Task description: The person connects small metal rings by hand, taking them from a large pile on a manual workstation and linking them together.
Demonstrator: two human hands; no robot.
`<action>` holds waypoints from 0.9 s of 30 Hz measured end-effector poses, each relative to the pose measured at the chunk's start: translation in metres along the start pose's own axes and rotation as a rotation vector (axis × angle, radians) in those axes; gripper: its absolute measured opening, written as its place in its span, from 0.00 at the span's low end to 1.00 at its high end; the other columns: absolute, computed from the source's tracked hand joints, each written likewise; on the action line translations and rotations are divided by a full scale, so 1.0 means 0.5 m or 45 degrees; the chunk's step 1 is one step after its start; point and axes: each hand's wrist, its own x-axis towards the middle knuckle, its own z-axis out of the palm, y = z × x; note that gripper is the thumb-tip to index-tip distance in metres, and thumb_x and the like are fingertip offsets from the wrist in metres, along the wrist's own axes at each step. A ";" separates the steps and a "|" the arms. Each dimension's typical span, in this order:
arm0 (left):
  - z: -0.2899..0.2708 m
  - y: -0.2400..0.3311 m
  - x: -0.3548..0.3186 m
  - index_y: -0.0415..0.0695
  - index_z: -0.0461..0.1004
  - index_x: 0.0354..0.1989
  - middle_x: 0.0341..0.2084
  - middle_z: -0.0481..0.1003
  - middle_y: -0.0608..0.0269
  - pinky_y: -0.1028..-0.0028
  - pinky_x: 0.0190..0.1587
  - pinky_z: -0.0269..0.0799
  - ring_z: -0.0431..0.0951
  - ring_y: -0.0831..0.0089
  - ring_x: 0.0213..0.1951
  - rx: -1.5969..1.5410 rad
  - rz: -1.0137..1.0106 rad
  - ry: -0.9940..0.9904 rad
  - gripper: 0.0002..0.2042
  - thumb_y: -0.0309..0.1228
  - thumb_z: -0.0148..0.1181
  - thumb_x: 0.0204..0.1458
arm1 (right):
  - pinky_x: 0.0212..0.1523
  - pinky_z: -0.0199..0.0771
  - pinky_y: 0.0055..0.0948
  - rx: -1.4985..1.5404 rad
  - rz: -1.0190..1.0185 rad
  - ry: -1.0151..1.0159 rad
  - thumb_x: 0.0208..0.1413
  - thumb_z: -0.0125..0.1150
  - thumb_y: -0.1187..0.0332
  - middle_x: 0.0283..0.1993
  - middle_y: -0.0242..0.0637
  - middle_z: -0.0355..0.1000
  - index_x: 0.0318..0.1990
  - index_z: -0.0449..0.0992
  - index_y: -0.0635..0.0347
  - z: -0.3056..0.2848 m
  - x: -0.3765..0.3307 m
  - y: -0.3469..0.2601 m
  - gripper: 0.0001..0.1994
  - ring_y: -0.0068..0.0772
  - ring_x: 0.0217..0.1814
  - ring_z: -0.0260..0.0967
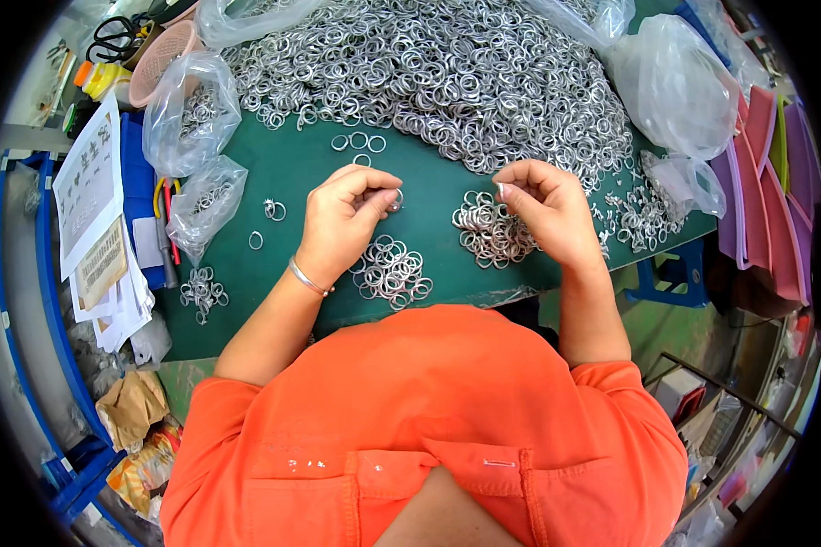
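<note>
My left hand [342, 217] is closed in a pinch, and a silver metal ring [397, 201] shows at its fingertips. Just below that hand lies a small heap of silver rings [394, 273] on the green tabletop [274, 164]. My right hand [552, 208] is also closed, thumb and forefinger together above another small pile of rings [491, 228]; whatever it pinches is too small to make out. Beyond both hands spreads a very large mound of silver rings [429, 73]. A few loose rings [358, 140] lie between the mound and my left hand.
Clear plastic bags [192, 114] with rings stand at the left, beside papers [89, 182] and a pink basket [164, 62]. More small metal pieces [643, 217] lie at the right, near a clear bag [680, 87]. Pink and purple sheets [766, 191] and a blue stool [670, 278] stand beyond the table's right edge.
</note>
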 end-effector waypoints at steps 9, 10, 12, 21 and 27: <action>0.012 0.010 -0.007 0.35 0.78 0.38 0.35 0.74 0.64 0.82 0.38 0.75 0.76 0.80 0.41 0.010 0.002 -0.020 0.08 0.15 0.61 0.50 | 0.25 0.66 0.17 0.082 0.120 -0.075 0.54 0.60 0.75 0.25 0.26 0.73 0.36 0.80 0.64 -0.008 -0.003 0.002 0.05 0.10 0.25 0.65; 0.012 0.008 -0.007 0.35 0.77 0.38 0.35 0.74 0.64 0.82 0.38 0.75 0.76 0.79 0.41 0.021 0.013 -0.020 0.08 0.15 0.61 0.50 | 0.26 0.66 0.16 0.128 0.111 -0.081 0.54 0.60 0.76 0.25 0.27 0.74 0.36 0.80 0.64 -0.007 -0.004 0.001 0.05 0.10 0.26 0.66; 0.012 0.003 -0.009 0.35 0.77 0.39 0.34 0.75 0.64 0.83 0.39 0.75 0.77 0.79 0.39 0.045 0.031 -0.019 0.08 0.15 0.61 0.51 | 0.28 0.69 0.20 0.097 0.130 -0.100 0.52 0.60 0.76 0.27 0.31 0.76 0.35 0.80 0.64 -0.010 -0.006 -0.001 0.04 0.16 0.27 0.70; 0.025 0.025 -0.013 0.35 0.76 0.40 0.33 0.79 0.62 0.80 0.38 0.77 0.80 0.77 0.34 -0.034 0.020 0.005 0.09 0.18 0.64 0.51 | 0.41 0.70 0.40 -0.873 -0.557 -0.063 0.48 0.65 0.72 0.33 0.38 0.74 0.34 0.80 0.61 0.009 -0.017 -0.020 0.05 0.44 0.37 0.71; 0.032 0.058 -0.017 0.38 0.76 0.43 0.34 0.78 0.59 0.76 0.40 0.79 0.81 0.74 0.36 0.232 0.368 -0.088 0.15 0.16 0.66 0.46 | 0.32 0.72 0.29 -0.289 -0.561 -0.121 0.50 0.67 0.74 0.33 0.39 0.75 0.37 0.79 0.62 0.090 -0.008 -0.036 0.07 0.36 0.32 0.74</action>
